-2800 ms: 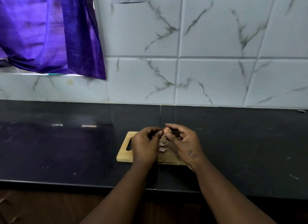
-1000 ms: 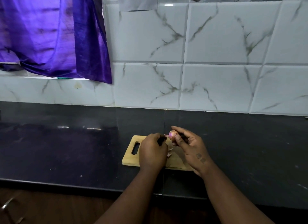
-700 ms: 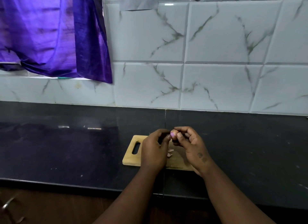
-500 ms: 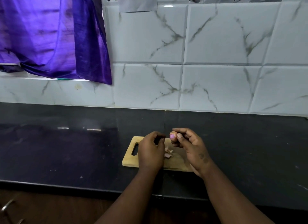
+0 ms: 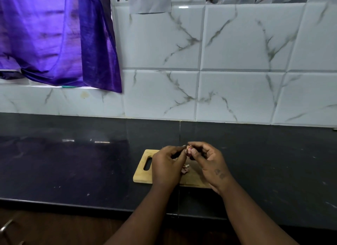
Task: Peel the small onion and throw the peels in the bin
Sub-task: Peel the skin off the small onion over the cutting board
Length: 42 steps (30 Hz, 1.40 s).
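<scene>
While pinched between hands [image 5: 187, 160], onion [image 5: 189, 151]

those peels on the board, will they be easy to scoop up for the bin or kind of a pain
Probably fiddly. The peels look thin and curled, so likely very light and floppy, apt to flutter or crumble. They lie in a small heap on the board, so tipping the board may work better.

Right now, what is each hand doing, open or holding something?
Left hand: fingertips pinched at the small onion, apparently on its skin.
Right hand: closed, holding the small onion above the cutting board.
</scene>
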Available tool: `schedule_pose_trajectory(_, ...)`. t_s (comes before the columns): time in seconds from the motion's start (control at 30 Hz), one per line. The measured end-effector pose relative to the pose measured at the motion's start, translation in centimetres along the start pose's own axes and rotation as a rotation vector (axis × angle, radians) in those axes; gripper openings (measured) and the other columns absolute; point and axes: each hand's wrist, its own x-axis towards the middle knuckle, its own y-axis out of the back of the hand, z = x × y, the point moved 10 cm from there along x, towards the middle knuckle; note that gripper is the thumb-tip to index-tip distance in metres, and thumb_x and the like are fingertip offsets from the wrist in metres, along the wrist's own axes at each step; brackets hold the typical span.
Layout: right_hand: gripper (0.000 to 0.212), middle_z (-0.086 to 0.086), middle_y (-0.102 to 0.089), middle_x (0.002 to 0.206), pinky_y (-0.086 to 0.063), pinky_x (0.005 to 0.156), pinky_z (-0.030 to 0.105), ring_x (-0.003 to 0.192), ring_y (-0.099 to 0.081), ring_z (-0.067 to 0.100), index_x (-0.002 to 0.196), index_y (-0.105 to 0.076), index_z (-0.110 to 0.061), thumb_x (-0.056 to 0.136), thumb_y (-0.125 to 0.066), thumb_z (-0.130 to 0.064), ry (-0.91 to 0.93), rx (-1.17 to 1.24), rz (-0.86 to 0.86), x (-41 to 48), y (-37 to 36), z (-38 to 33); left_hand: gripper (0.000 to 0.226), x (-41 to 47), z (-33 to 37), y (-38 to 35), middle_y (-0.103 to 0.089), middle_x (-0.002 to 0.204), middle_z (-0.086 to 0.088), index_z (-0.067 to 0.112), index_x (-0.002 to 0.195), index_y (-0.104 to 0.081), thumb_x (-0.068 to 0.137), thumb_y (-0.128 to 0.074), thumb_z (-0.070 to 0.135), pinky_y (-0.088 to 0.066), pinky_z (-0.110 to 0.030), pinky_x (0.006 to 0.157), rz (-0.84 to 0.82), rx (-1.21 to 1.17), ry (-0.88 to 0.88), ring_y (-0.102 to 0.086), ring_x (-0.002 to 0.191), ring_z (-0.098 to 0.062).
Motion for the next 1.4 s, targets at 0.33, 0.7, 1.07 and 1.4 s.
schedule_pose_trajectory(0.33,0.021,0.014,-0.08,0.106,-0.06,0.092,0.033,0.102,-0.077,0.025,0.113,-0.075,-0.008,0.093,-0.072,-0.003,-0.003,0.044,0.004,0.1,0.1,0.3,0.013,-0.1,-0.8,-0.4,-0.081,0.088,0.008,0.025,0.102,-0.082,0.092,-0.075,0.027,-0.066,-0.038,0.074,-0.038,-0.128,0.098,-0.078,0.081,-0.009)
schedule_pose_trajectory(0.7,0.021,0.019,-0.078,0.109,-0.059,0.094,0.037,0.101,-0.074,0.025,0.109,-0.076,-0.01,0.094,-0.068,0.001,0.013,0.071,-0.013,0.2,-0.1,0.2,0.017,0.2,-1.0,-0.2,-0.08,0.09,0.006,0.02,0.1,-0.081,0.094,-0.072,0.006,-0.057,-0.012,0.065,-0.018,-0.131,0.102,-0.076,0.082,-0.002)
schedule_pose_trajectory(1.07,0.021,0.01,-0.079,0.104,-0.062,0.073,0.027,0.089,-0.075,0.015,0.114,-0.073,-0.007,0.098,-0.063,0.0,-0.014,0.037,-0.04,0.1,-0.3,0.3,0.021,0.1,-1.4,0.1,-0.077,0.101,0.011,0.023,0.108,-0.08,0.093,-0.067,0.017,-0.06,-0.022,0.08,0.015,0.116,0.113,-0.07,0.092,-0.002)
schedule_pose_trajectory(1.4,0.027,0.012,-0.077,0.112,-0.061,0.085,0.029,0.099,-0.074,0.023,0.116,-0.072,-0.01,0.094,-0.067,0.004,-0.01,-0.049,-0.046,0.1,-0.5,0.5,0.015,0.1,0.1,0.1,-0.077,0.095,0.012,0.022,0.103,-0.082,0.09,-0.079,0.027,-0.063,-0.032,0.082,0.013,0.015,-0.019,-0.072,0.092,-0.002)
